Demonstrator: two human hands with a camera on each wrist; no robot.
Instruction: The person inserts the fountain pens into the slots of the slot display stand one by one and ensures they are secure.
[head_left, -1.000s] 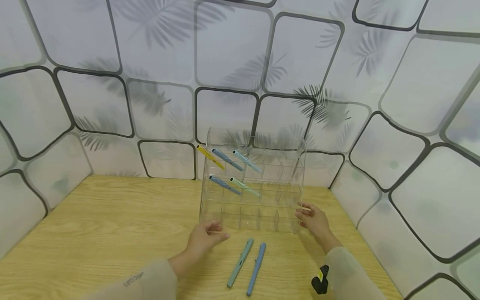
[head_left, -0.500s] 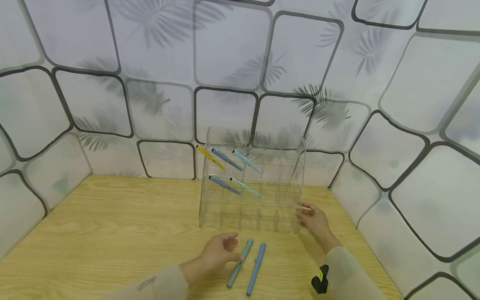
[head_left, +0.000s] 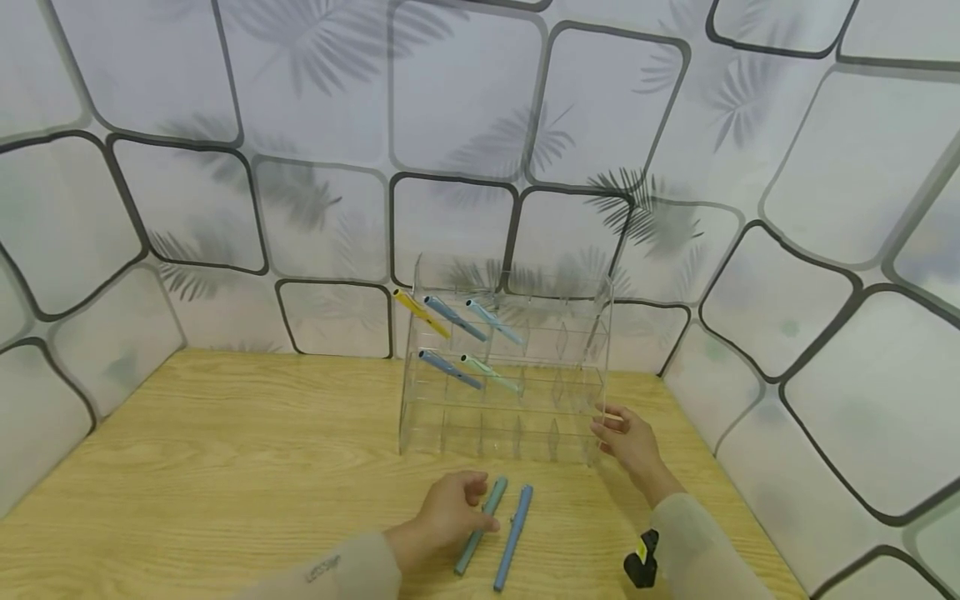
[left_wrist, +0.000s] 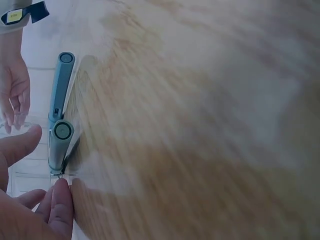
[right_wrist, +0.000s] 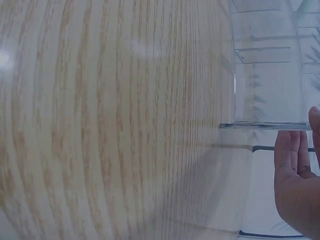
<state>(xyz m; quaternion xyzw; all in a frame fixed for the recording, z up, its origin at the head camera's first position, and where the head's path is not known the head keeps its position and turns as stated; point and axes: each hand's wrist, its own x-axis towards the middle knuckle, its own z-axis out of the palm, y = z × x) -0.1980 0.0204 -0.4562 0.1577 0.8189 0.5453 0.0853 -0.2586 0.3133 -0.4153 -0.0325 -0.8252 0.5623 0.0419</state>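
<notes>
My left hand [head_left: 452,510] is over a grey-green pen [head_left: 471,554] lying on the table, thumb on one side and fingers on the other. In the left wrist view, the thumb [left_wrist: 22,145] stands apart from this pen [left_wrist: 61,142], while a fingertip is close to its far end; contact is unclear. Beside it lies a blue pen [head_left: 513,540]. My right hand [head_left: 632,446] holds the right side panel of a clear acrylic pen rack [head_left: 498,433]. In the right wrist view, straight fingers [right_wrist: 285,155] lie along the panel's outer face, with the thumb across its edge.
The rack's top row carries a yellow pen [head_left: 422,313], a blue pen [head_left: 454,318] and a light blue pen [head_left: 493,322]. A lower row bears a blue pen [head_left: 450,369] and a pale green pen [head_left: 489,373]. Patterned cloth walls [head_left: 330,225] enclose the wooden table [head_left: 247,467].
My left hand has moved right, from near the rack's front left corner to over the grey-green pen. The right hand, the rack and the pens have stayed put.
</notes>
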